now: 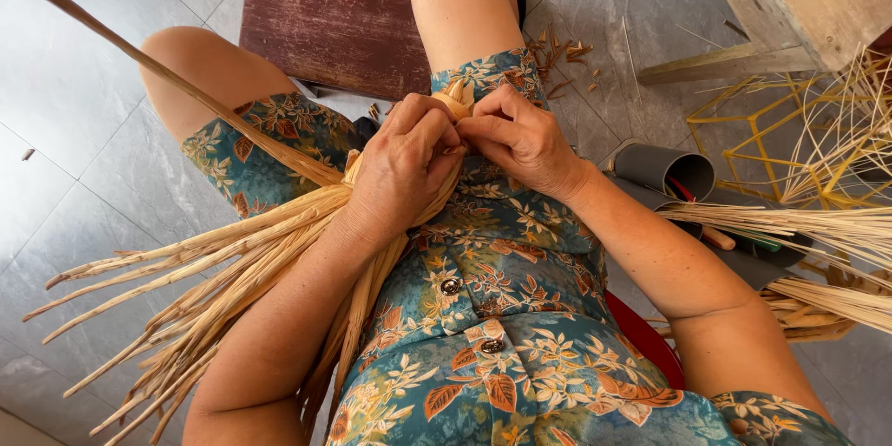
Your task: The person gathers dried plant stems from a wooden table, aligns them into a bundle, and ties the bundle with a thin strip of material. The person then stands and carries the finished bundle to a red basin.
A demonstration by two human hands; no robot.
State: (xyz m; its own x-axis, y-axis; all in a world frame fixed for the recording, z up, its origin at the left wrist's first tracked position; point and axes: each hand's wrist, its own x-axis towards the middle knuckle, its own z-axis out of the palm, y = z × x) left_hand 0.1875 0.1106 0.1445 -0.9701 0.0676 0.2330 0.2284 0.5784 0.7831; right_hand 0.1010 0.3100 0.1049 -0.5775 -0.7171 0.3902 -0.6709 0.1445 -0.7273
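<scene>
Far left: a long single cane strip [177, 84] runs up and away from the lap toward the top-left corner, over the grey tile floor [74, 186]. Below it the loose tails of the straw bundle [204, 297] fan out across the left thigh and hang off toward the floor.

Centre: left hand [401, 172] is closed around the neck of the bundle, clamping it against the lap. Right hand [520, 139] is closed too, fingertips pinching at the bound tip [457, 98], where the strands come together just above the knuckles. Both hands touch each other there. Step looks like binding or tightening the bundle's head; judged early, since the tails are all loose and unwoven. Next move likely needs the left hand's grip held firm while the right hand works the wrap, or the strands may slip and splay.

Behind the knees: a dark red board [334, 14] on the floor, with straw scraps [562, 60] scattered beside it.

Right: grey pipe holder [664, 167] with tools inside, more loose straw [799, 223] lying across it, a yellow wire frame [753, 121], and a wooden bench leg [734, 60]. The straw at the right sits near the right forearm and could snag it.
</scene>
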